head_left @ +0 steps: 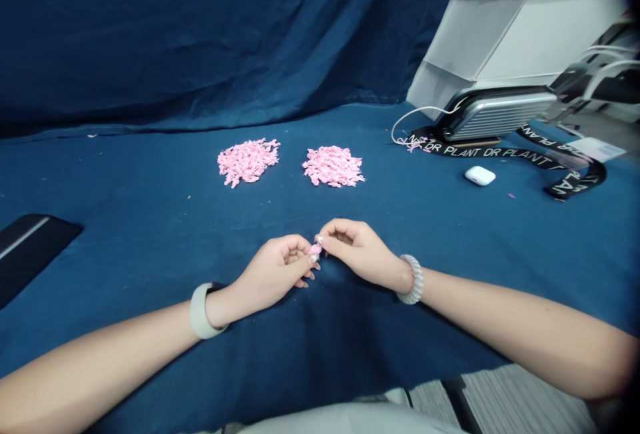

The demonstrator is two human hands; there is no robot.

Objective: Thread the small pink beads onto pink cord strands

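My left hand (pixel 277 267) and my right hand (pixel 356 249) meet low over the blue cloth (pixel 150 221), fingers curled. Between their fingertips they pinch one small pink piece (pixel 315 249). A pale bangle circles my left wrist and a coiled white band my right. Farther back on the cloth lie two heaps of the same small pink pieces, the left heap (pixel 247 161) and the right heap (pixel 333 166), both well beyond my hands.
A silver case (pixel 495 114) with a white cable sits at the back right, a black printed strap (pixel 525 154) trailing past it. A white earbud case (pixel 479 175) lies nearby. A dark flat object (pixel 25 247) rests at the left edge.
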